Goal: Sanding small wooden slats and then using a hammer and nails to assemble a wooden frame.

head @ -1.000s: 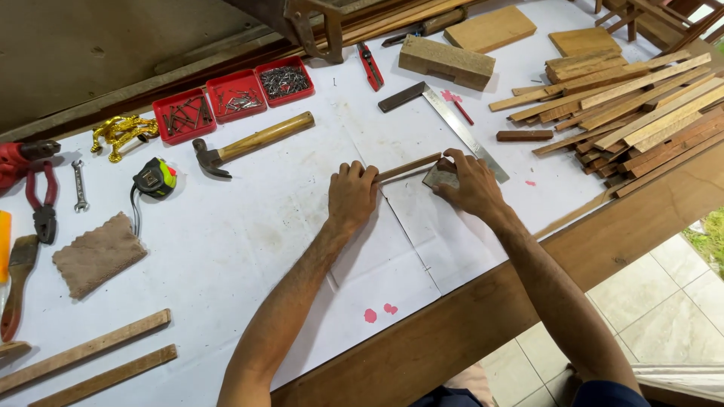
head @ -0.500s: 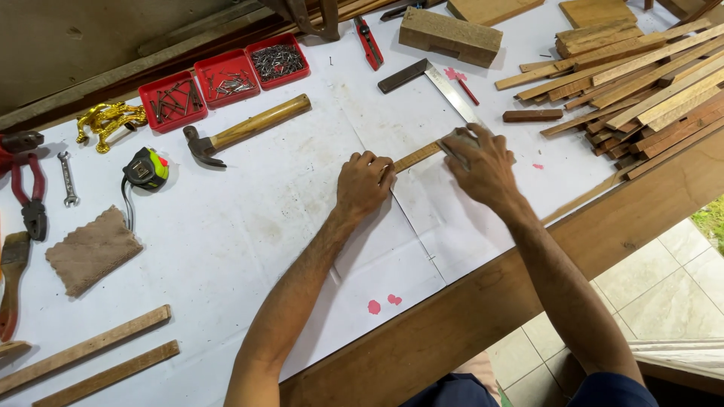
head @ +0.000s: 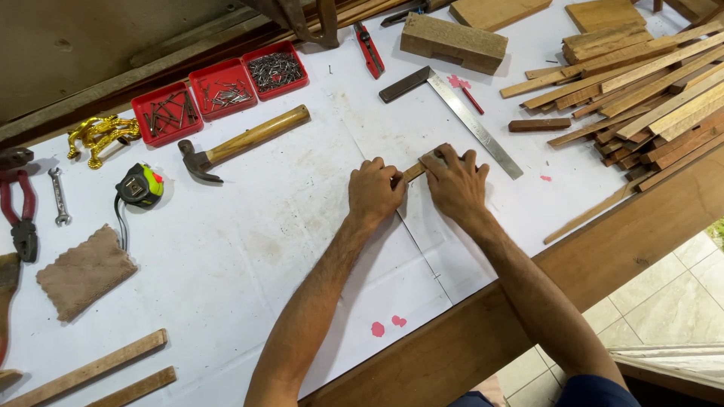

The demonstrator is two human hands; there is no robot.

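My left hand (head: 375,191) and my right hand (head: 455,181) lie side by side on a white-papered workbench (head: 249,249). Between them they press down a short thin wooden strip (head: 414,170); only its middle shows between the knuckles. Both hands have fingers curled over the strip. A steel try square (head: 469,120) with a dark handle lies just beyond my right hand. A wooden-handled claw hammer (head: 241,141) lies to the left of my left hand.
Three red trays of nails (head: 226,88), a tape measure (head: 139,185), red pliers (head: 23,215), a small spanner (head: 59,196), a brown cloth (head: 84,271), a red knife (head: 369,47), a wood block (head: 452,41) and a heap of wooden slats (head: 648,83) surround the hands.
My right hand has slid left along the strip toward my left hand, so the two now sit close together. The camera view has shifted slightly.
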